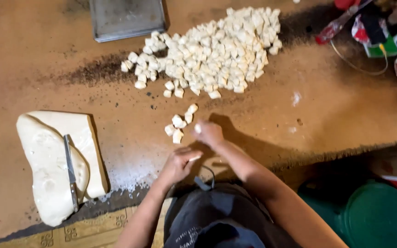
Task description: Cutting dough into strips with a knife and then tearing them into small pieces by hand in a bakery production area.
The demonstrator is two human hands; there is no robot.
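My left hand (178,164) is closed around a small strip of pale dough near the table's front edge. My right hand (208,133) pinches a small dough bit just right of a little cluster of cut dough pieces (179,122). Farther back lies a big heap of cut dough pieces (212,50). A large slab of white dough (47,160) rests at the left, and a knife (71,171) lies on top of it.
A metal tray (126,18) sits at the back edge of the brown table (327,115). Bottles and packets (382,32) crowd the back right corner. A green bucket lid (380,216) is below the table at the right.
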